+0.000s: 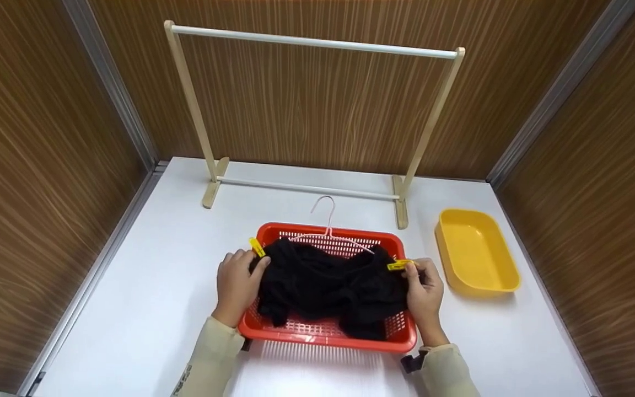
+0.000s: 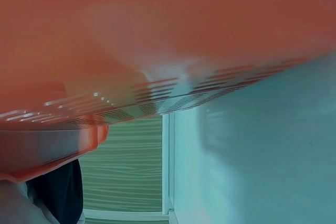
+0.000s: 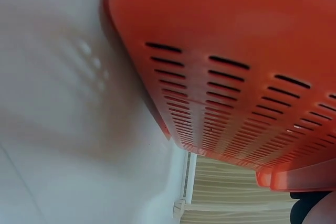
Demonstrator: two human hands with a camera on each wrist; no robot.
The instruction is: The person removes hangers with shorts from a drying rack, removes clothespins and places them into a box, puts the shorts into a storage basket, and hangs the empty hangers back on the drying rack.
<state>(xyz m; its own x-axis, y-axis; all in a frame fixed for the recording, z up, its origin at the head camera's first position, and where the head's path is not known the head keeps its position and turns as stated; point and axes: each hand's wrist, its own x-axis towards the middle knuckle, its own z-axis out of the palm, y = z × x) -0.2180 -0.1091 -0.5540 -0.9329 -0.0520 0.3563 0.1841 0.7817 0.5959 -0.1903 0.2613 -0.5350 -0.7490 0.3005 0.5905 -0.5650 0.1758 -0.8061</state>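
Note:
A black garment (image 1: pixel 328 281) lies bunched across the red basket (image 1: pixel 328 343), on a pink wire hanger (image 1: pixel 329 234) whose hook points toward the rack. My left hand (image 1: pixel 237 284) pinches the garment's left end between thumb and fingers, right beside a yellow clothespin (image 1: pixel 257 247) that sits there. At the other end, my right hand (image 1: pixel 425 292) pinches a second yellow clothespin (image 1: pixel 399 265) at the garment's edge, thumb on top. Both wrist views mostly show the basket's outer wall (image 2: pixel 173 35), with black cloth (image 2: pixel 60 192) low in the left one.
Behind the basket stands a wooden rack with a white top bar (image 1: pixel 317 42) and a lower bar (image 1: pixel 306 188). A yellow tub (image 1: pixel 480 290) sits at right on the white table (image 1: pixel 135 275). Wood-patterned panels (image 1: pixel 306 110) enclose the table at the back and sides.

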